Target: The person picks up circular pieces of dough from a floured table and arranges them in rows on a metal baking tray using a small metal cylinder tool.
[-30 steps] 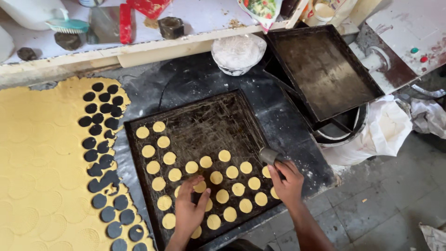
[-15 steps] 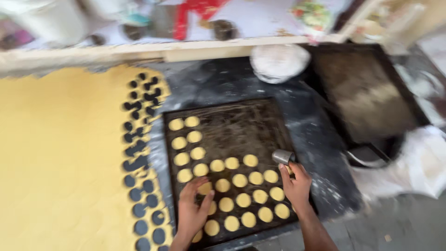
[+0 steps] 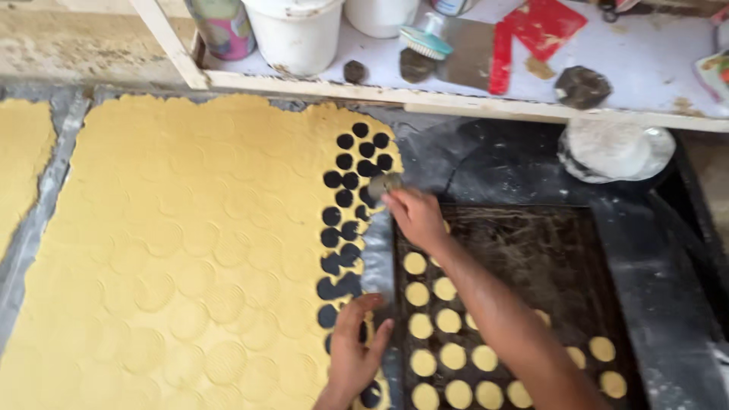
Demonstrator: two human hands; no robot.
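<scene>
The yellow dough sheet takes up most of what I see, rolled flat over the dark counter and stamped all over with faint rings; it stretches away to my left, its long run going from near me toward the shelf at the back. Along its right edge runs a strip of round holes where the counter shows through, lined up front to back. Just to the right of that strip lies the black baking tray, touching or nearly touching the sheet's edge, with rows of small dough discs in its near-left part and the far half bare. My right hand reaches across the tray's far-left corner, fingers closed around the small round metal cutter, which sits right at the dough's edge beside the upper holes, so uncut dough lies just to its left. My left hand rests lower down, fingers spread and loose, holding nothing, pressed flat on the sheet's edge near the lower holes. The right hand is the nearer one to fresh dough.
</scene>
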